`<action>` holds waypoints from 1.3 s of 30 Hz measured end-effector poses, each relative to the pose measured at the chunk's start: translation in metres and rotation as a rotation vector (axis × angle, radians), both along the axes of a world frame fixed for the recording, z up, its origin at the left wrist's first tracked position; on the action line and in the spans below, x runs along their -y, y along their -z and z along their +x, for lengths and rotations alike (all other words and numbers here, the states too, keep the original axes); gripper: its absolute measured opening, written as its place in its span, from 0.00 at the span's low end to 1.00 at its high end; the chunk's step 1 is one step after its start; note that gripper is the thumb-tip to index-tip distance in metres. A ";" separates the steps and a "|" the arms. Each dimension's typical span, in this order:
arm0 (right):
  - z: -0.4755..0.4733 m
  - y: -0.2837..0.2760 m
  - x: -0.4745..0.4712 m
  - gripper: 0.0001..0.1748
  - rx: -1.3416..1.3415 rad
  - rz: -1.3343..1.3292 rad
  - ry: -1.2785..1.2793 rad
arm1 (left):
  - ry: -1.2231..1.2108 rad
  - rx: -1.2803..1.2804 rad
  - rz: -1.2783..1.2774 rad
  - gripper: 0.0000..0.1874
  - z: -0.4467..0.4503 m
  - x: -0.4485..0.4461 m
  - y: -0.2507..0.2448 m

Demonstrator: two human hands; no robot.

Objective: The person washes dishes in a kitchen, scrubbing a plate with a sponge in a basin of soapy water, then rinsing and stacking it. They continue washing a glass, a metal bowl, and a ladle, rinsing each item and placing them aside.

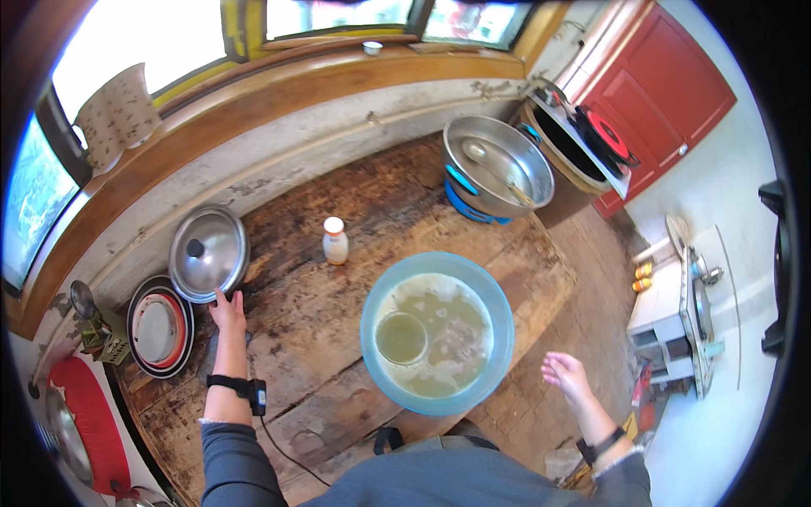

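Observation:
My left hand (228,315) reaches to the near rim of a round metal lid (212,266) with a black knob. Its fingers are spread, and one fingertip overlaps the rim. The lid stands tilted towards the wall, beside stacked enamel basins (158,336). In the air right of the table, my right hand (567,374) has loosely curled fingers and nothing visible in it. Between my hands, a translucent blue plastic basin (437,405) holds cloudy, foamy water. A round bowl-like vessel (402,338) sits in that water at the left side.
A white bottle with an orange cap (336,241) stands mid-table. Farther right is a large steel pot (469,184) with a ladle (491,165) inside, on a blue base. A bin-like container (564,152) adjoins the table's far corner. A cable (285,447) trails from my left wrist.

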State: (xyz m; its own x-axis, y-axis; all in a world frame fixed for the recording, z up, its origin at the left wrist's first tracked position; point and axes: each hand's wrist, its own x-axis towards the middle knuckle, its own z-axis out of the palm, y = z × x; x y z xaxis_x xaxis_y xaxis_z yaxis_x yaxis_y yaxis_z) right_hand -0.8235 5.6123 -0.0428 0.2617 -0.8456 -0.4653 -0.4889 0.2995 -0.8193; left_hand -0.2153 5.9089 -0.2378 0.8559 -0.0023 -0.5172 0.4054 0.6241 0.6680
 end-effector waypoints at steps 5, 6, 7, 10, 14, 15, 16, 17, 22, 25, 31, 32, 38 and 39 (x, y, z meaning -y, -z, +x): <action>0.022 0.052 0.036 0.17 -0.147 -0.653 -0.602 | 0.574 0.413 0.271 0.22 -0.159 0.034 -0.067; 0.035 0.062 0.042 0.18 -0.134 -0.563 -0.643 | 0.755 0.546 0.312 0.16 -0.194 0.042 -0.079; 0.049 0.071 0.047 0.18 -0.008 -0.495 -0.708 | 0.907 0.407 0.331 0.15 -0.228 0.052 -0.088; 0.100 0.102 0.060 0.27 -0.127 -0.841 -1.229 | 1.199 0.131 0.147 0.15 -0.319 0.084 -0.093; 0.136 0.133 0.063 0.34 -0.281 -1.093 -1.644 | 0.846 -0.334 0.363 0.27 -0.368 0.125 -0.060; 0.139 0.138 0.066 0.34 -0.341 -1.011 -1.772 | 0.730 -0.321 0.401 0.29 -0.369 0.134 -0.050; 0.145 0.145 0.066 0.33 -0.314 -0.958 -1.851 | 0.617 -0.290 0.437 0.31 -0.365 0.141 -0.042; 0.151 0.150 0.069 0.32 -0.342 -0.888 -1.940 | 0.591 -0.326 0.383 0.32 -0.360 0.147 -0.035; 0.163 0.156 0.104 0.20 -0.203 -0.488 -1.458 | 0.494 -0.307 0.314 0.32 -0.352 0.172 -0.025; 0.172 0.140 0.117 0.15 0.039 0.216 -0.952 | 0.538 -0.152 0.515 0.30 -0.364 0.182 -0.034; 0.185 0.120 0.089 0.13 0.237 0.575 -0.755 | 0.626 -0.185 0.413 0.40 -0.381 0.202 -0.052; 0.185 0.124 0.080 0.13 0.261 0.619 -0.732 | 0.637 -0.176 0.395 0.38 -0.382 0.204 -0.054; 0.189 0.163 0.035 0.27 0.355 0.556 -0.606 | 0.755 -0.050 0.359 0.41 -0.394 0.214 -0.064; 0.189 0.168 0.031 0.29 0.354 0.507 -0.575 | 0.773 -0.046 0.362 0.41 -0.396 0.214 -0.067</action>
State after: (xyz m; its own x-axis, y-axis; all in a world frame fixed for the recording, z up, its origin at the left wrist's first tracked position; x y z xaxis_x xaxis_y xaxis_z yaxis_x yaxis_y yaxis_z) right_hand -0.6341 5.5811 -0.2105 0.7894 -0.2470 -0.5620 -0.4174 0.4554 -0.7864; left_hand -0.6109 5.6947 -0.1709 0.6599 -0.4049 -0.6329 0.6610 -0.0878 0.7453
